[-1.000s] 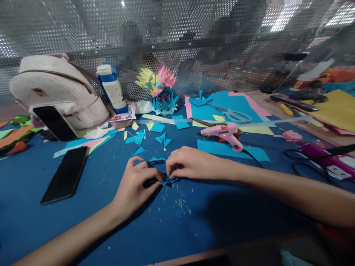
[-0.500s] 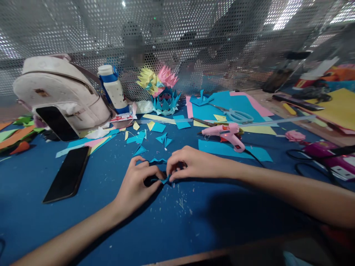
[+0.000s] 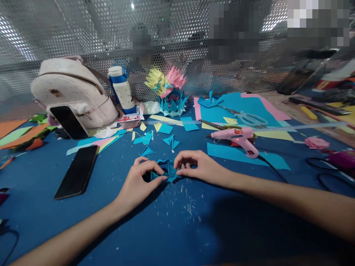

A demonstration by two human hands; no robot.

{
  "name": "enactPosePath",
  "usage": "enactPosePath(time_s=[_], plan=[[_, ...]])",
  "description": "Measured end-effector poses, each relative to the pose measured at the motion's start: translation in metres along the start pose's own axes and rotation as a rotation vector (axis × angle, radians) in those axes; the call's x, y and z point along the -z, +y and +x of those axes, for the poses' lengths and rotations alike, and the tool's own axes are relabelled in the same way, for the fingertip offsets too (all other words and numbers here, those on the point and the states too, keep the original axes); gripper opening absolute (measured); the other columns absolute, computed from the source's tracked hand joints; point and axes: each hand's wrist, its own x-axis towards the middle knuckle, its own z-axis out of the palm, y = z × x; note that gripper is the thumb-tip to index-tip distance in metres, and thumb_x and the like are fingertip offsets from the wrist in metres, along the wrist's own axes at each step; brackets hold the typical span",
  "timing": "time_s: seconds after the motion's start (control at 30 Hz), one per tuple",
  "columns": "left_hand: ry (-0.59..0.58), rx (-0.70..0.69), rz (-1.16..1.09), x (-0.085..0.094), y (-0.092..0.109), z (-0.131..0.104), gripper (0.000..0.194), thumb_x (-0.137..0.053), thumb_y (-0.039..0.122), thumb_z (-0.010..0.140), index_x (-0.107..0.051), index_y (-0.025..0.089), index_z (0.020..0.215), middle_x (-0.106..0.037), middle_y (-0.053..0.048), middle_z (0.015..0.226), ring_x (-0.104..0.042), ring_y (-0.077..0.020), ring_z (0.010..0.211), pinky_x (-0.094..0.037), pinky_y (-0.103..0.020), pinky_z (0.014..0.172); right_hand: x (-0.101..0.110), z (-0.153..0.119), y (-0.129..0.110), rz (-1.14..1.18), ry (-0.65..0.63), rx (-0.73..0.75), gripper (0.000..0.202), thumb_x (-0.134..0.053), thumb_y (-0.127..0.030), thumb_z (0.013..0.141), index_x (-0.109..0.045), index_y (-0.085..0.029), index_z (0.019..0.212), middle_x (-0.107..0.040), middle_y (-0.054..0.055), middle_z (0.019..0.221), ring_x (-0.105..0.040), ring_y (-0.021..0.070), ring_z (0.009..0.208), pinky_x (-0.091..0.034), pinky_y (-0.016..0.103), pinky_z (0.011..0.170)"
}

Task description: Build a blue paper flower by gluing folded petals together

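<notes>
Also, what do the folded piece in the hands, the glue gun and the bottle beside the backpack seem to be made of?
Folded piece between the two hands: matte blue paper, judging by its sharp creases and thin edges.
Glue gun: probably smooth pink plastic, given its evenly coloured, moulded-looking body.
Bottle: pale and blue, with a smooth surface; coated metal or plastic, I can't tell which.

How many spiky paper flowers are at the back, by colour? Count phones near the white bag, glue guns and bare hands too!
Yellow spiky paper flower: 1
Pink spiky paper flower: 1
Blue spiky paper flower: 1
Leaning black phone and flat black phone: 2
Pink plastic glue gun: 1
Left hand and right hand: 2
Total: 8
</notes>
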Motion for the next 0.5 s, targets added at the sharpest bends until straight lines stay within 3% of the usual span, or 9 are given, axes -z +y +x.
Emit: enactPosePath(time_s=[0.23, 0.5], plan=[[-0.016, -0.03, -0.019, 0.001, 0.002, 0.002, 0.018, -0.065, 0.026, 0.086, -0.064, 0.022, 0.069, -0.069, 0.003, 0.068, -0.061, -0.0186, 0.077, -0.046, -0.044, 0.089, -0.009, -0.001, 0.001, 0.031, 0.043, -0.001, 0.02, -0.069, -0.034, 0.084, -0.069, -0.015, 0.085, -0.062, 0.0, 0.075, -0.049, 0.0099, 0.064, -0.039, 0.023, 0.06], [-0.051, 0.016, -0.038, 0.0, 0.002, -0.001, 0.015, -0.067, 0.022, 0.085, -0.064, 0.023, 0.071, -0.07, 0.004, 0.071, -0.062, -0.0192, 0.083, -0.043, -0.044, 0.093, -0.013, -0.003, -0.003, 0.041, 0.085, -0.055, 0.028, -0.07, -0.042, 0.081, -0.066, -0.014, 0.078, -0.058, -0.001, 0.068, -0.044, 0.0092, 0.059, -0.034, 0.023, 0.056]])
